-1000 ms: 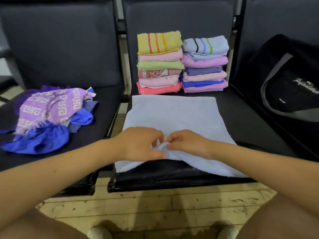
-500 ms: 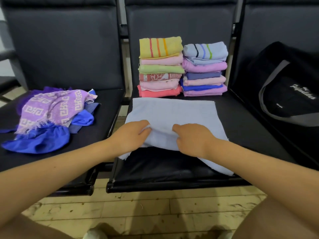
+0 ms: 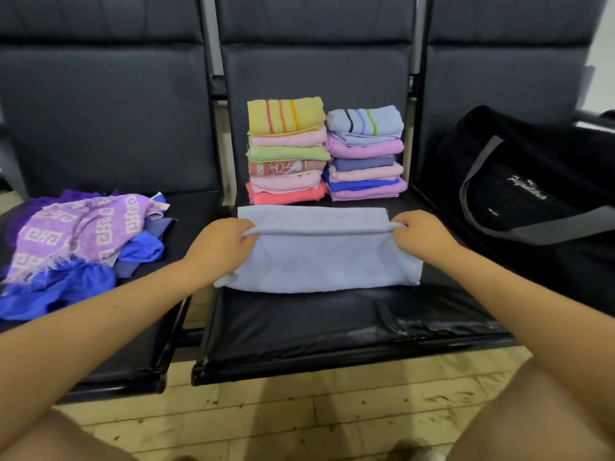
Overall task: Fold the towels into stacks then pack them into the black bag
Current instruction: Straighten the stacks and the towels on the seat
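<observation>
The head view looks down at three black seats (image 3: 332, 324) in a row. On the middle seat lies a pale blue towel (image 3: 319, 261), folded over. The left hand (image 3: 221, 242) pinches the left end of the folded edge, fingers curled tight on the cloth. The right hand (image 3: 421, 236) pinches the right end the same way. The edge is pulled flat between them.

Just behind the hands stand two stacks of folded towels, touching each other. The left stack (image 3: 288, 153) has six towels, with a yellow striped one on top. The right stack (image 3: 364, 154) has about six too, with a pale blue striped one on top. They sit close to the far edge of the towel.

Out past the left hand, on the next seat, is one messy pile of cloths (image 3: 76, 241), purple and blue. Out past the right hand, on the other seat, sits one black bag (image 3: 519, 181) with grey straps. Below is a pale floor (image 3: 299, 417).
</observation>
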A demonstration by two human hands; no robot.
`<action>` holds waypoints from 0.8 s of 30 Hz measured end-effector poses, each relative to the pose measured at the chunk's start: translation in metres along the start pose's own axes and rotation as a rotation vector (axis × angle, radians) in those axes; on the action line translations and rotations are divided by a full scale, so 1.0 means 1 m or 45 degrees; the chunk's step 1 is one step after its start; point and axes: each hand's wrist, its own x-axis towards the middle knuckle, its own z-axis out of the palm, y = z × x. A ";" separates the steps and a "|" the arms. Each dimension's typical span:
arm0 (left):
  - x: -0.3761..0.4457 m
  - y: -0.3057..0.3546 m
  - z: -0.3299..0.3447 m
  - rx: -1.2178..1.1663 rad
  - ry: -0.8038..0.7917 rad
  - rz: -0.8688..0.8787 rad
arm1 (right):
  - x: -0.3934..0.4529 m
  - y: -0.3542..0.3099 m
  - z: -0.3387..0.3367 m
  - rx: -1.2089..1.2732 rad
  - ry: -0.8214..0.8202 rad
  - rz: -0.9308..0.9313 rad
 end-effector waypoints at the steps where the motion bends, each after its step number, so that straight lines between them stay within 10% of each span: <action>1: 0.001 -0.001 0.000 -0.045 -0.012 -0.073 | 0.001 0.005 -0.002 0.087 -0.007 0.035; 8: -0.006 -0.006 0.001 -0.613 -0.223 -0.308 | -0.011 0.033 -0.006 1.049 -0.281 0.246; 17: 0.003 0.000 0.001 -0.414 -0.506 -0.034 | 0.002 0.036 0.012 0.838 -0.278 0.445; 24: 0.051 -0.010 0.001 -0.042 -0.338 -0.112 | 0.041 0.032 0.026 0.631 -0.079 0.393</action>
